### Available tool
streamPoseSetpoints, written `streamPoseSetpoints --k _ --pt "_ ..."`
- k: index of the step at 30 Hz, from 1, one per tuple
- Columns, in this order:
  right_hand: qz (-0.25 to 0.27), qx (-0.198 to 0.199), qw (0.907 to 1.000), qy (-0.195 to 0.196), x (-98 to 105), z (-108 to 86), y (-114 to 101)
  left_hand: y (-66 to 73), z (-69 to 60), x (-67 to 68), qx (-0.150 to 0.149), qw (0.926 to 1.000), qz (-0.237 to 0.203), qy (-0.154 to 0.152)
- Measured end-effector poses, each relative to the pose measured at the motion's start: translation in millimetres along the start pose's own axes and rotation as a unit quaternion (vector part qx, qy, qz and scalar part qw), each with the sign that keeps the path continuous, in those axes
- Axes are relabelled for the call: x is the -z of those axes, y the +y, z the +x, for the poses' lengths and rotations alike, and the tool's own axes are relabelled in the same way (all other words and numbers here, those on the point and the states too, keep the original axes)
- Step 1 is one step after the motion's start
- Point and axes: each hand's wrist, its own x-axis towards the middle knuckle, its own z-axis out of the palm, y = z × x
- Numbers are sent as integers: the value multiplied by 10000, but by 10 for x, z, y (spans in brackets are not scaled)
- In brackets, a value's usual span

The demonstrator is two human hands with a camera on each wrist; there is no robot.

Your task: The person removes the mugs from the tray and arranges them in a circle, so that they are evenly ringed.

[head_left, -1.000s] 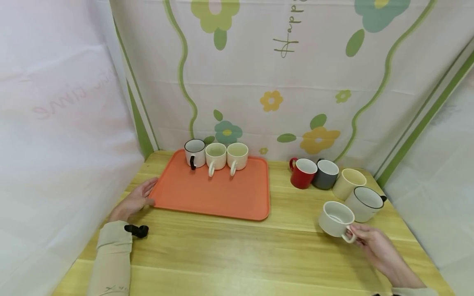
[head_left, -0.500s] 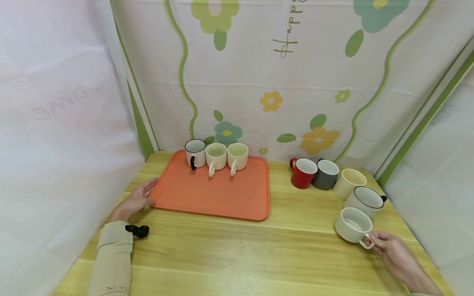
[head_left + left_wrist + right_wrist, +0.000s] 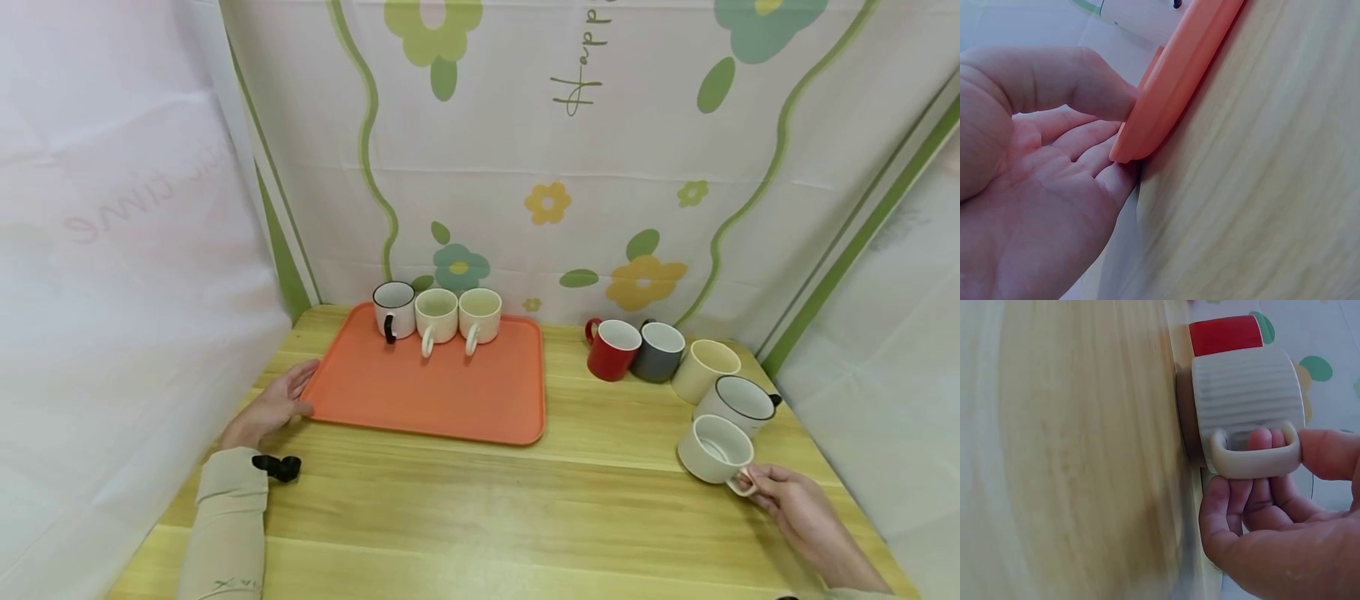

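My right hand point(image 3: 806, 517) holds a white ribbed mug point(image 3: 1247, 394) by its loop handle point(image 3: 1257, 464). In the head view this mug point(image 3: 715, 450) sits at the front of a row of mugs, partly covering the white mug with a black rim point(image 3: 731, 404). Whether its base touches the table I cannot tell. At the orange tray point(image 3: 427, 392), my left hand point(image 3: 272, 407) grips the left edge, thumb point(image 3: 1100, 87) against the rim and fingers beneath it. Along the tray's back stand a white mug with a black handle point(image 3: 393, 310) and two cream mugs point(image 3: 437, 317), handles facing front.
Behind the held mug, the row runs on with a yellow mug point(image 3: 705, 371), a grey mug point(image 3: 658, 353) and a red mug point(image 3: 613, 352). The wooden table point(image 3: 480, 517) meets a flower-print cloth point(image 3: 480, 167) at the back, with cloth on both sides.
My right hand has carried the ribbed mug rightward, close against the black-rimmed mug, then shifted it very slightly toward the back. The left hand and the tray have stayed put.
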Motion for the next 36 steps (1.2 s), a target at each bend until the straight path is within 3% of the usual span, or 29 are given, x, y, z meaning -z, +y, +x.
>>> streamPoseSetpoints --k 5,8,10,12,13,15,17,20,24,28,31,36 --pt "-745 -573 9944 477 -99 -6 -92 1 -5 8 -63 10000 1 -34" --pt "-965 -668 9913 596 -130 -13 -122 9 -12 6 -58 10000 -21 -32" --pt "-1430 -594 9856 680 -129 -27 -145 11 -14 5 -56 10000 -13 -33" --pt "-2213 -373 9708 850 -110 -49 -184 13 -12 3 -61 10000 -4 -31" --pt "-2691 -233 9582 946 -94 -63 -212 11 -10 3 -79 10000 10 -43" --pt "-3628 52 9240 1211 -69 -93 -283 9 -5 2 -111 9999 35 -55" --pt "-4135 303 8978 1483 -73 -103 -372 8 -5 1 -113 9999 42 -52" --pt "-4433 649 8780 1684 -184 -90 -536 9 -8 0 -89 9999 51 -35" --pt "-4434 1285 8732 1559 -476 36 -738 14 -13 6 -56 10000 70 -21" --pt "-4154 1901 8828 1089 -884 263 -860 7 -12 9 -37 9999 110 -1" --pt "-3921 2099 8932 659 -1243 464 -903 4 -9 8 -24 9999 131 21" --pt "-3639 2071 9081 13 -1824 820 -932 21 -9 -7 -2 9999 128 21"
